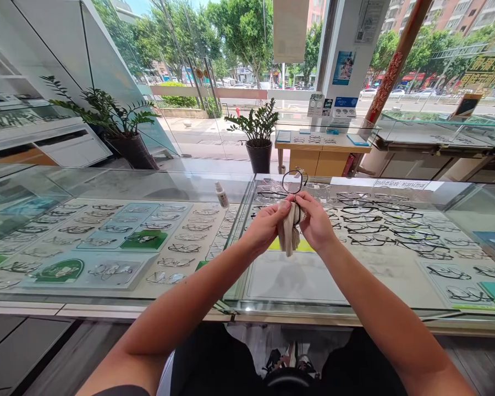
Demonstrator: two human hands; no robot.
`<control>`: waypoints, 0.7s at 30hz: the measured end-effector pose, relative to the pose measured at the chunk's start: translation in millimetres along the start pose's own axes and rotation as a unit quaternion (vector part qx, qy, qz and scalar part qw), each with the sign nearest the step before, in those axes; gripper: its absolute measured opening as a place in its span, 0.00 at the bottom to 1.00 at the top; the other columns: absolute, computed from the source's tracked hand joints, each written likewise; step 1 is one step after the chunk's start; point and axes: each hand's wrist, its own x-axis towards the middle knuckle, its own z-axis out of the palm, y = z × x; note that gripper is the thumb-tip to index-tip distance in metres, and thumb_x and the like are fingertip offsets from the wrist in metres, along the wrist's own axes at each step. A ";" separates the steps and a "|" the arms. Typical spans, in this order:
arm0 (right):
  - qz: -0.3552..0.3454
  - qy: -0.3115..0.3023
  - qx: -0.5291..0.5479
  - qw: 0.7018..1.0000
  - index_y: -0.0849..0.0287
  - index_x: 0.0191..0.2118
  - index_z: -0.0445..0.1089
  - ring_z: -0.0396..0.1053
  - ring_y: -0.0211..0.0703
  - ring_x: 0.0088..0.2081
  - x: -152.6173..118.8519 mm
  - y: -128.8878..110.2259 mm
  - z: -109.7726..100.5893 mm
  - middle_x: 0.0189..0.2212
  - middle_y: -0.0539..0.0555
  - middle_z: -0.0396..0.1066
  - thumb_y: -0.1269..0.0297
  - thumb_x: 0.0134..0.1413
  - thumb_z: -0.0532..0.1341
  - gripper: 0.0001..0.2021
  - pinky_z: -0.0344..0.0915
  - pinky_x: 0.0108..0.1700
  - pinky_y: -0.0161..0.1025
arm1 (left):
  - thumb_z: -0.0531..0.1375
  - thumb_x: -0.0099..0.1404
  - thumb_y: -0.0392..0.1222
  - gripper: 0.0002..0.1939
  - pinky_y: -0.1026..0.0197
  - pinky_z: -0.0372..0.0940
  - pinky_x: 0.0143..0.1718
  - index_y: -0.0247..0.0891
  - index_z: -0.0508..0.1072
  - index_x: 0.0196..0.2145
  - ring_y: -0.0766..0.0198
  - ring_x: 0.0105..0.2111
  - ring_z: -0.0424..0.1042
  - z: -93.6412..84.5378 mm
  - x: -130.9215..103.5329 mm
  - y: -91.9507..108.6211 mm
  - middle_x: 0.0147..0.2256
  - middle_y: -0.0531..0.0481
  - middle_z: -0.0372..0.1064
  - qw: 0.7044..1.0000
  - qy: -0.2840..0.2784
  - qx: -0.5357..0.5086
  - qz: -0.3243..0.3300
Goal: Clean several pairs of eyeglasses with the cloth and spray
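A person holds dark-framed glasses (292,182) upright above the right section of a glass display desk (289,283), rows of eyewear (367,217) beneath. The left hand (268,225) has its grip closed on a beige cloth (287,234); the right hand (315,223) pinches the frame beside it. A small spray bottle (221,195) stands to the left, with a potted plant (258,146) on the far side.
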 end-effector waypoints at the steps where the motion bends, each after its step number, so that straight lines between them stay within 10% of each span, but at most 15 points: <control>1: 0.000 -0.001 -0.003 1.000 0.53 0.34 0.75 0.70 0.42 0.38 0.0 -0.3 -0.4 0.37 0.51 0.77 0.52 0.49 0.75 0.14 0.68 0.42 0.40 | 0.77 0.58 0.59 0.25 0.62 0.70 0.31 0.36 0.81 0.42 0.65 0.27 0.74 0.4 0.0 0.4 0.31 0.50 0.77 1.000 0.001 -0.001 -0.002; 21: 0.005 0.010 0.047 0.999 0.54 0.33 0.80 0.67 0.40 0.37 -2.3 3.4 2.2 0.38 0.49 0.76 0.54 0.47 0.78 0.12 0.65 0.38 0.36 | 0.81 0.52 0.50 0.27 0.66 0.67 0.35 0.35 0.80 0.44 0.67 0.31 0.74 6.8 -3.6 2.1 0.34 0.50 0.78 1.000 0.004 0.018 0.014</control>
